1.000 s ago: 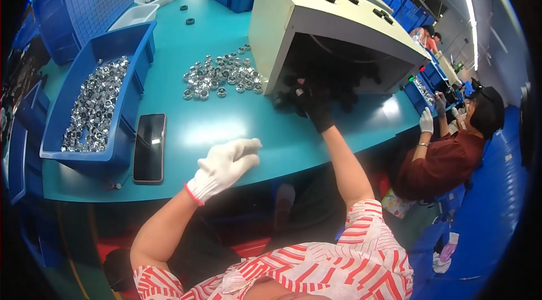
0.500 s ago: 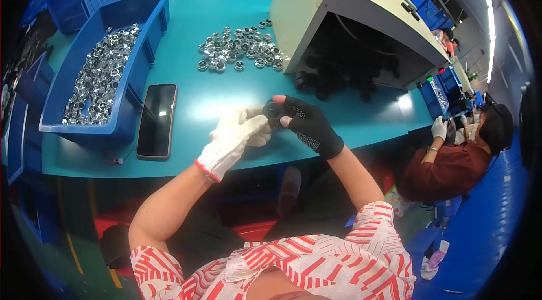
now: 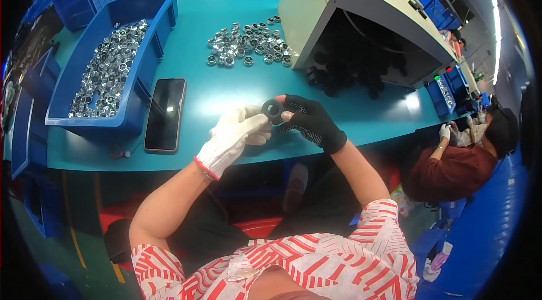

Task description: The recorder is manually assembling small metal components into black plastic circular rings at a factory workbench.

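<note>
A black ring (image 3: 273,111) was in the middle of the frame, held above the table (image 3: 226,88) edge between both hands. It could slip and drop to the floor, because only fingertips pinched it and the gloves looked thick. The right hand (image 3: 307,122), in a black glove, was closed on the ring. The left hand (image 3: 237,133), in a white glove, was half curled and touched its left side. A phone (image 3: 165,113) lay at left, shiny parts (image 3: 248,46) above.

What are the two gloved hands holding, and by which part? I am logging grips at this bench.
A small black ring, pinched at its rim between the fingertips of the white-gloved left hand and the black-gloved right hand.
</note>
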Motion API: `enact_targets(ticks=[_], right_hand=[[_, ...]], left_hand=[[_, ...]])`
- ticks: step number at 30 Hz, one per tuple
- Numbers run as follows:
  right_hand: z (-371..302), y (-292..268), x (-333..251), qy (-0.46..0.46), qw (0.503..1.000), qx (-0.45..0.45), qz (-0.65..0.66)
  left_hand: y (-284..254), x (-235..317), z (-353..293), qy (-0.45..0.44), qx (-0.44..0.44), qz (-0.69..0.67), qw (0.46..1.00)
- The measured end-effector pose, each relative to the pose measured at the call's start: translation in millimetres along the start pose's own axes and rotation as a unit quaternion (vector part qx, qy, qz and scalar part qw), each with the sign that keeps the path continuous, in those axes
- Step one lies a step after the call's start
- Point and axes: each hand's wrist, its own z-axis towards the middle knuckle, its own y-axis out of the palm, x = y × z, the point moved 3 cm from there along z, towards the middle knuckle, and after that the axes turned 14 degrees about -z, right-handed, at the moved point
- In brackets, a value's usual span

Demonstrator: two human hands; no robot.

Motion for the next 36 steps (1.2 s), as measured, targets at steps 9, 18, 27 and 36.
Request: enact_targets(ticks=[9,18,27,36], right_hand=[[-2,13,0,-0.247,0.937,0.115,-0.22],[-1,21,-1,-0.24,0.943,0.086,-0.214],[-1,17,6,-0.183,0.956,0.088,-0.209],[-4,10,3,-0.097,0.966,0.085,-0.226]], left_hand=[[-6,-3,-2,0.011,0.001,-0.153,0.988],[-14,-1,-5,0.114,-0.023,-0.085,0.99],[-12,-2,-1,0.112,-0.016,-0.051,0.992],[6,2,-8,0.287,-0.004,0.253,0.924]])
